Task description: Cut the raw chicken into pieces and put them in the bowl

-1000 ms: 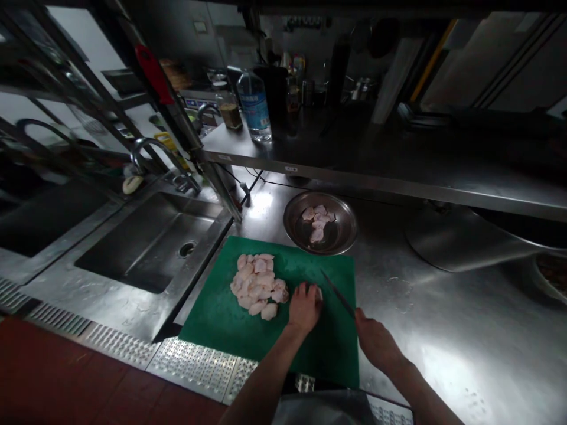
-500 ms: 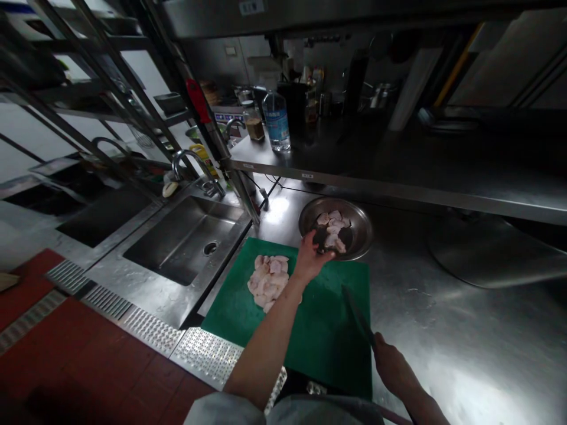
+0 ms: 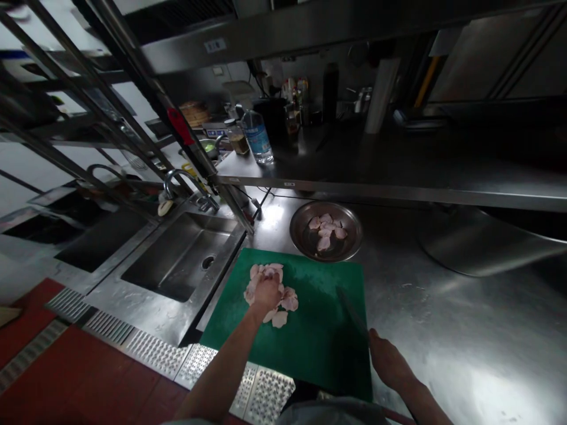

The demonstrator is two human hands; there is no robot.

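Observation:
My left hand [image 3: 268,291] is down on a pile of pale raw chicken pieces [image 3: 252,291] on a green cutting board [image 3: 319,336]. Its fingers curl into the upper part of the pile, gripping at the meat; the fingertips are partly hidden. At the board's right edge, my right hand [image 3: 390,360] is closed round the handle of a knife [image 3: 352,308]. The knife's blade lies low over the board, pointing up and left. Behind the board stands a round metal bowl [image 3: 297,237] with several chicken pieces [image 3: 325,227] in it.
A steel sink [image 3: 177,254] with a faucet [image 3: 177,177] is to the left. Above the counter runs a steel shelf [image 3: 376,186] carrying a plastic bottle [image 3: 257,139] and a jar [image 3: 237,139]. A large round metal vessel [image 3: 482,248] stands at the right.
My left hand has moved from the bowl's near rim back left and down onto the chicken pile. My right hand still holds the knife at the board's edge. The camera view has shifted slightly.

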